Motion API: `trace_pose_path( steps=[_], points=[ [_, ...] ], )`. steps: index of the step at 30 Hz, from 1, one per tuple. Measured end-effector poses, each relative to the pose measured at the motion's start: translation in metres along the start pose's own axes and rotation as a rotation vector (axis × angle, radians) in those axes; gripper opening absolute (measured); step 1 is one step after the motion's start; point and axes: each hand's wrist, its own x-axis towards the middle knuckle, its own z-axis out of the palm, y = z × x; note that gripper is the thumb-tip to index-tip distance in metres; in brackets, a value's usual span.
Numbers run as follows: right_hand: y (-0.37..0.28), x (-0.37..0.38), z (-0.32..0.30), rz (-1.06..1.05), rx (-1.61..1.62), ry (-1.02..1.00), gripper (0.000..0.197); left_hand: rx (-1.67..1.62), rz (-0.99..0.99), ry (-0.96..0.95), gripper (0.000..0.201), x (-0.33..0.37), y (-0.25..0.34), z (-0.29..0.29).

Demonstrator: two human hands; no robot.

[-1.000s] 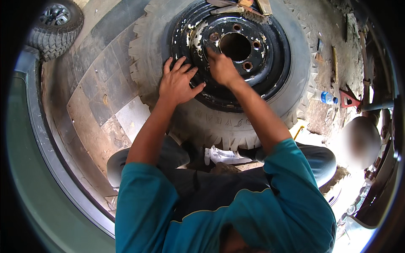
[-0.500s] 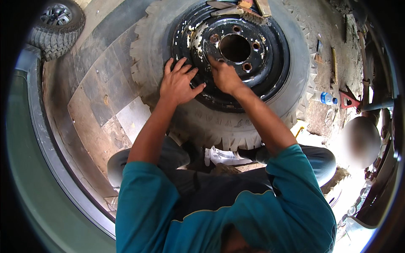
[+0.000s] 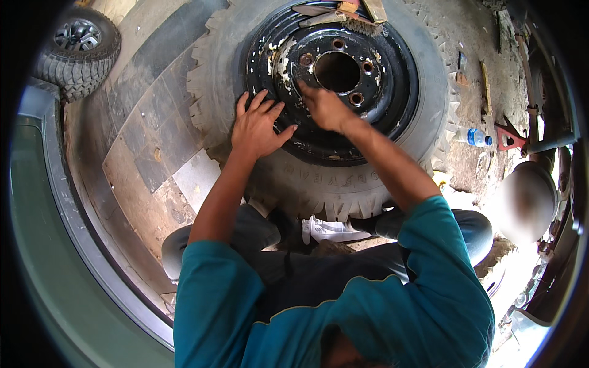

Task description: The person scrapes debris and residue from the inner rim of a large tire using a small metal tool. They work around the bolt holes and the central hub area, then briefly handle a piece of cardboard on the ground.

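A large tyre [image 3: 230, 37] lies flat before me, with a black steel wheel rim [image 3: 383, 104] in it. The rim's paint is chipped in pale patches around the bolt holes and the round centre hole. My left hand [image 3: 256, 126] rests open with spread fingers on the rim's near-left edge, where it meets the tyre. My right hand [image 3: 326, 109] is on the rim's disc, left of the centre hole. Its index finger points forward against the metal while the other fingers curl under; whatever they hold is hidden. A wire brush [image 3: 363, 26] and a scraper blade [image 3: 314, 10] lie across the far rim.
At the far left a smaller wheel with tyre [image 3: 78, 52] rests behind a green vehicle panel [image 3: 55, 245]. On the right floor are a water bottle [image 3: 477, 137], a red metal stand [image 3: 508, 137] and a thin wooden stick [image 3: 486, 89]. White shoes [image 3: 331, 230] show between my legs.
My right hand has shifted slightly left and toward me over the rim. My left hand stays at the rim edge. The whole view has tilted a little.
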Motion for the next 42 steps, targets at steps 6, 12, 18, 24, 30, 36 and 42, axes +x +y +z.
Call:
trace_pose_path(
  steps=[6,12,18,24,30,36,42],
  points=[
    [-0.048,0.035,-0.035,0.472,0.232,-0.198,0.050,0.073,-0.011,-0.033,0.080,0.004,-0.001,-0.002],
    [-0.021,0.022,-0.005,0.137,0.124,-0.017,0.049,0.137,0.055,-0.056,0.084,0.020,-0.023,0.000],
    [-0.031,0.012,-0.003,0.214,0.089,-0.095,0.048,0.185,0.168,-0.096,0.091,0.022,-0.035,-0.018],
    [-0.036,0.024,-0.007,0.228,0.123,-0.028,0.037,0.149,0.153,-0.100,0.089,0.024,-0.033,-0.020],
    [-0.031,0.045,-0.002,0.284,0.160,0.005,0.034,0.122,0.138,-0.096,0.087,0.026,-0.034,-0.019],
    [-0.038,0.020,0.009,0.201,0.164,0.103,0.026,0.127,0.130,-0.087,0.086,0.025,-0.033,-0.021],
    [-0.029,0.022,0.024,0.195,0.088,0.165,0.026,0.120,0.153,-0.070,0.087,0.033,-0.035,-0.021]
  ],
)
